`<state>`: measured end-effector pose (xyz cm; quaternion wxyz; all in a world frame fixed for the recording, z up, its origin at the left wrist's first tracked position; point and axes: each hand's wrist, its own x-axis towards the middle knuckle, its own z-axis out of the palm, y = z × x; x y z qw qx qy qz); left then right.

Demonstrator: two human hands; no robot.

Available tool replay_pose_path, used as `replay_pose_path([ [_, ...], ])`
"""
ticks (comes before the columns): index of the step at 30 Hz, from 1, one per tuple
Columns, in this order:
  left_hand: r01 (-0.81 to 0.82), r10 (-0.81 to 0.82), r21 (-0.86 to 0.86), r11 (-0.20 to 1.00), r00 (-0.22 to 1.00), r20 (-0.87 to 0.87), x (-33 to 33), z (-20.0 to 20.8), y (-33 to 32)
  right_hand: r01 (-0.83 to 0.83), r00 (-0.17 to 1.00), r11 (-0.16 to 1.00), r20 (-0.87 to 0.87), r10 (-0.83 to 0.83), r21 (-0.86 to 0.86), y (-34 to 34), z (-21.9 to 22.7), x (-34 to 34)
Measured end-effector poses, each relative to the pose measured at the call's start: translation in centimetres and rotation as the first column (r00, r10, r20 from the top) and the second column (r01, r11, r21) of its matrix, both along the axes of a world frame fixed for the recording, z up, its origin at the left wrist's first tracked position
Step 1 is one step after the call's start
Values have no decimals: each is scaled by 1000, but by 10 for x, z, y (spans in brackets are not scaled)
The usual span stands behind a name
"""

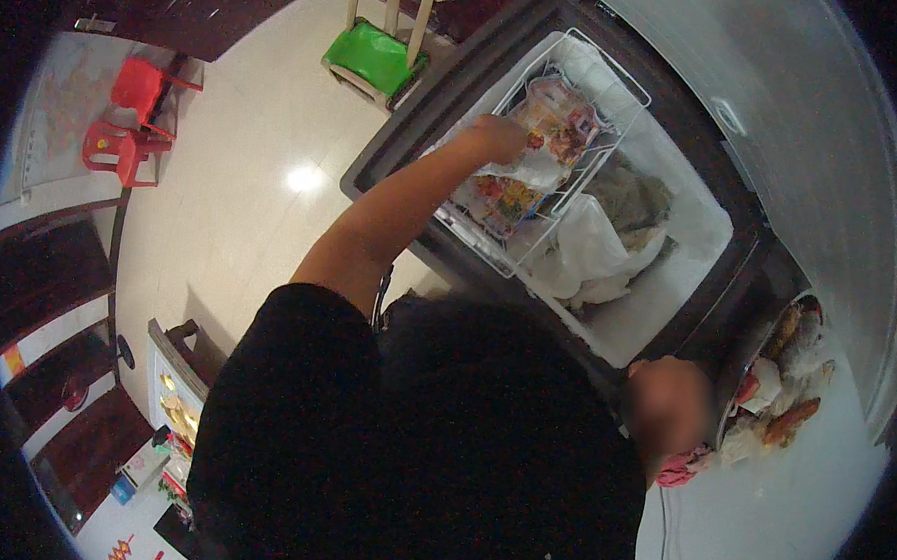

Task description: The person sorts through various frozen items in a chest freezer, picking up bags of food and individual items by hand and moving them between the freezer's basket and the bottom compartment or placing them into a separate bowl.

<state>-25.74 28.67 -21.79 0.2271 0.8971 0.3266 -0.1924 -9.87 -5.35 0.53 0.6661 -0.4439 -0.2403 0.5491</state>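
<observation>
Inside an open chest freezer [706, 221], my left hand [497, 140] reaches into a white wire basket [632, 83]. Its fingers are curled closed on a whitish plastic bag [538, 171], and the fingertips are partly hidden. Colourful printed food packages [566, 120] lie in the basket around the hand. Below and beside the basket, white plastic bags [595, 241] sit in the frosted freezer. My right hand [668, 405] is at the freezer's near right edge, close to a pink cloth [686, 468]. It is blurred, so its fingers do not show clearly.
Bagged items [790, 375] lie beside the freezer on the right, on a pale surface. A wooden chair with a green seat [378, 57] stands past the freezer's far left side. Red plastic chairs [124, 151] stand by the left wall. A lit cabinet [178, 398] is at lower left.
</observation>
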Motion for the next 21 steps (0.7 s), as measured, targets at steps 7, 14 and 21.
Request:
replay_pose_path([
  [7,-210,571,-643,737,702,425,-54,73,-14,-64,998,997,3,64,51,15,8,-12],
  [14,-54,789,-863,503,438,432,-51,115,-52,-34,999,999,-19,34,4,14,10,-19],
  [21,19,925,-958,287,256,282,-42,165,-75,-16,999,999,36,17,-33,11,9,-27],
])
